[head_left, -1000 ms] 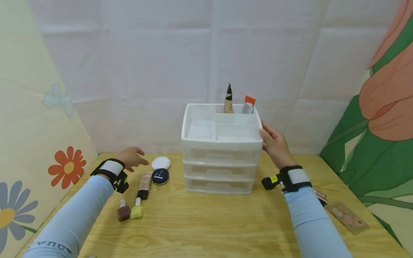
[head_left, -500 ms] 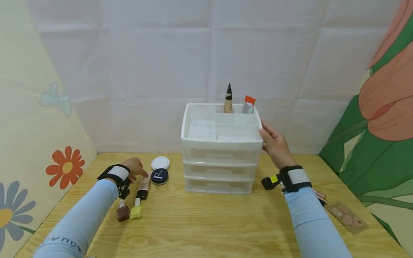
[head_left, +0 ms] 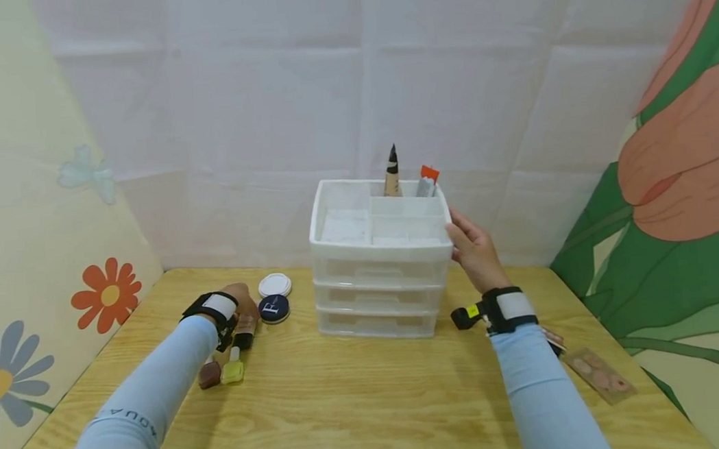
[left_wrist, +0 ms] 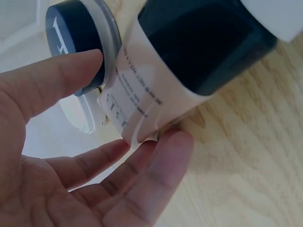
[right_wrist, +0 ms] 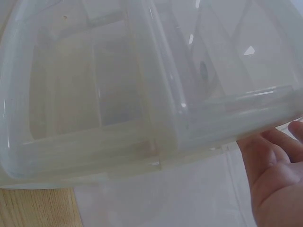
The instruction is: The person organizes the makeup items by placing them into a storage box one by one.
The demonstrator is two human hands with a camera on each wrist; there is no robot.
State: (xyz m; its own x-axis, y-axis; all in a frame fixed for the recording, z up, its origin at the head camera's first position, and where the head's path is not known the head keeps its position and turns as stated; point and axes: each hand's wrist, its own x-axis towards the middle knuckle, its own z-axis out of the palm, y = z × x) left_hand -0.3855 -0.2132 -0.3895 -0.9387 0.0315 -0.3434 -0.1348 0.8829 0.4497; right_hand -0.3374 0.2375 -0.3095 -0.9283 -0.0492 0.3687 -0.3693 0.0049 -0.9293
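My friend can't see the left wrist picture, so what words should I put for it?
A person's left hand, thumb and fingers spread, is at the beige end of a tube with a dark cap. A round, dark blue case shows behind the thumb, above a wooden table.

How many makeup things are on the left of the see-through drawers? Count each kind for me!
Nail polish bottles: 2 (brown bottle, yellow bottle)
Tubes: 1 (beige tube with a black cap)
Flat round things: 2 (dark blue round, white round)
Total: 5
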